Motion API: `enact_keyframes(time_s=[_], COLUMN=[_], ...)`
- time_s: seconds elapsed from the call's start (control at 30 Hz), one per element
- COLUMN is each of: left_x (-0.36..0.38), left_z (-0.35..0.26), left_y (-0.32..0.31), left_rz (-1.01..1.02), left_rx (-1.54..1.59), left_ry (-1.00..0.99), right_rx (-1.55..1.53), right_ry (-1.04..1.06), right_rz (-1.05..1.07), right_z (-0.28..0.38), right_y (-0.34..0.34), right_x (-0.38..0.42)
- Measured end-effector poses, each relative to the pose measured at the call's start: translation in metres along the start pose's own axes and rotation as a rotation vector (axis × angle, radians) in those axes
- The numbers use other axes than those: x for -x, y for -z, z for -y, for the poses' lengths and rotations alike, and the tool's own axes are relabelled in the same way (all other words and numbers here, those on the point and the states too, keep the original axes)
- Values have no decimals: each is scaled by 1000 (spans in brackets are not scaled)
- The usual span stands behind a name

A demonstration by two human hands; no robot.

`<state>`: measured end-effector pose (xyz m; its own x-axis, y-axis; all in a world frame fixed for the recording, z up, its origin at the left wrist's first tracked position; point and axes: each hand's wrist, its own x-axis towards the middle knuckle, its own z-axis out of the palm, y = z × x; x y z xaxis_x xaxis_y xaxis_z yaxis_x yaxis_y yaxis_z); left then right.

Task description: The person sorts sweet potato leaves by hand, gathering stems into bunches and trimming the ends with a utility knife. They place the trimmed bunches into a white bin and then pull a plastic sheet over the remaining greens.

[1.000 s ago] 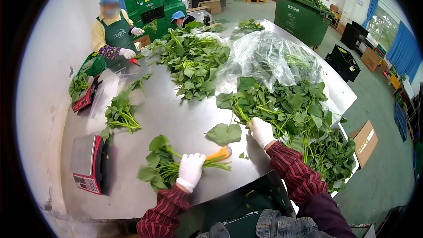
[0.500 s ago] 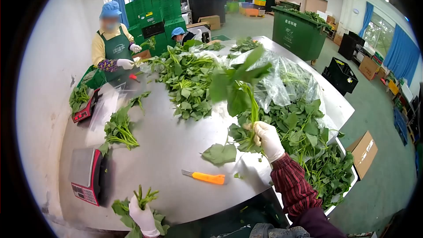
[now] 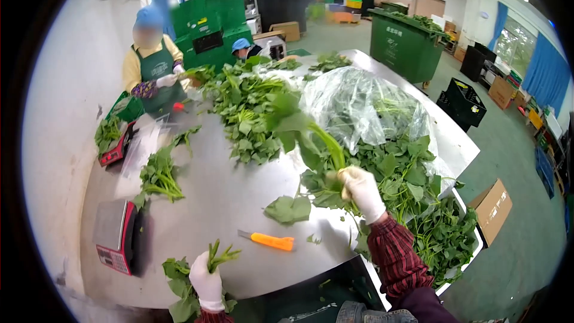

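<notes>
Centre-right of frame: right hand (image 3: 360,191), grip closed on a leafy stalk bunch (image 3: 305,131), lifted above the counter (image 3: 221,197); bunch now tilted further left and lower than 0.5 s ago. Bottom left: left hand (image 3: 206,281), grip closed on a second bunch (image 3: 185,272), raised slightly higher. Orange knife (image 3: 270,241) lies between them, nudged left.

Single head-worn view, looking forward and down, close over both gloved hands: left hand (image 3: 206,281) at the bottom edge, right hand (image 3: 360,190) mid-frame; room recedes beyond.
</notes>
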<state>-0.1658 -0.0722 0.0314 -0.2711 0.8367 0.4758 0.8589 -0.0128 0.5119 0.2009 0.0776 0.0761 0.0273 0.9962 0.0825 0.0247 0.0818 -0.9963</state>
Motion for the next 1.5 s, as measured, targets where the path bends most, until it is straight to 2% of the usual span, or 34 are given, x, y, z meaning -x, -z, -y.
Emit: enact_keyframes(time_s=[0.03, 0.07, 0.13, 0.17, 0.2, 0.23, 0.27, 0.3, 0.33, 0.4, 0.43, 0.5, 0.53, 0.6, 0.67, 0.7, 0.73, 0.8, 0.83, 0.87, 0.93, 0.97, 1.07, 1.1, 1.2, 1.27, 1.33, 1.4, 1.47, 1.5], left_x=[-2, -2, -9, -11, -15, -20, -25, -28, -30, -35, -36, -35, -36, -33, -27, -22, -18, -3, 8, 18, 39, 51, 86, 97, 120, 127, 122, 105, 104, 105], left_z=[-5, -10, -20, -18, -18, -27, -38, -44, -46, -47, -46, -42, -40, -41, -52, -63, -78, -118, -136, -154, -199, -216, -257, -267, -288, -290, -298, -300, -283, -282], left_y=[-1, 2, 9, 8, 8, 16, 21, 23, 24, 25, 26, 23, 20, 11, -8, -22, -37, -70, -91, -113, -146, -164, -193, -199, -197, -194, -173, -159, -187, -191], left_rz=[57, 114, 273, 323, 364, 464, 562, 615, 603, 700, 722, 751, 776, 827, 920, 983, 1042, 1200, 1266, 1321, 1436, 1482, 1624, 1669, 1750, 1739, 1704, 1529, 1282, 1172], left_rx=[77, 147, 210, 307, 410, 470, 538, 691, 681, 810, 837, 840, 860, 851, 887, 893, 897, 837, 901, 887, 850, 843, 807, 782, 782, 776, 715, 688, 575, 461], left_ry=[38, 88, 149, 130, 100, 261, 416, 496, 492, 553, 569, 590, 613, 626, 642, 625, 614, 534, 498, 410, 305, 253, 195, 177, 153, 172, 62, -21, -299, -462], right_rx=[443, 779, 814, 715, 758, 475, 918, 960, 983, 970, 957, 957, 868, 805, 225, -134, -164, -59, 150, 567, 830, 867, 973, 981, 921, 921, 1200, 1086, 1155, 1086], right_ry=[103, 395, 560, 454, 518, 473, 769, 714, 734, 810, 807, 429, 208, 252, -197, -245, -279, -209, -241, -38, 135, 138, -44, -36, -117, -79, -247, -540, -418, -356], right_rz=[-246, -443, -266, -62, 150, 267, 277, 366, 355, 303, 291, 400, 296, 131, 312, 376, 300, 108, -35, -148, -357, -404, -501, -571, -606, -570, -415, -613, -627, -607], right_z=[-12, -32, -25, -24, -32, -39, -78, -78, -81, -142, -142, -143, -133, -106, -40, -45, -34, -34, -37, -39, -60, -74, -89, -97, -109, -146, -196, -227, -194, -168], right_y=[1, 1, -27, -53, -77, -110, -133, -151, -165, -187, -188, -187, -181, -150, -91, -59, -29, 18, 31, 46, 68, 80, 98, 104, 114, 133, 166, 202, 200, 187], right_x=[-9, -17, -7, 2, 14, 29, 36, 49, 54, 40, 38, 33, 35, 46, 65, 77, 96, 138, 156, 175, 207, 223, 255, 261, 270, 280, 298, 334, 326, 317])
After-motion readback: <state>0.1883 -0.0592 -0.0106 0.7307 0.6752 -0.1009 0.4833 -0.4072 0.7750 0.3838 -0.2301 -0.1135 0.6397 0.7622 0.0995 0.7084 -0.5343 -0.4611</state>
